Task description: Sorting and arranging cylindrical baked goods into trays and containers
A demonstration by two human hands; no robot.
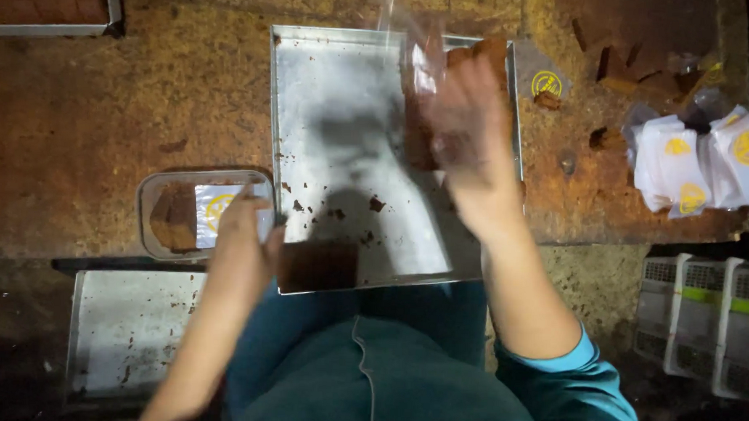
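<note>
My left hand reaches into a clear plastic box at the left, its fingers on a white packet with a yellow mark lying beside brown cake pieces. My right hand, blurred by motion, is raised over the right side of a metal baking tray and grips a clear plastic wrapper with a brown piece in it. Brown cake pieces remain in the tray's far right corner, and crumbs dot its floor.
A pile of wrapped white packets lies at the right, with loose brown pieces behind. Another tray of cake sits at the top left. An empty metal tray lies below the table; white crates stand at the lower right.
</note>
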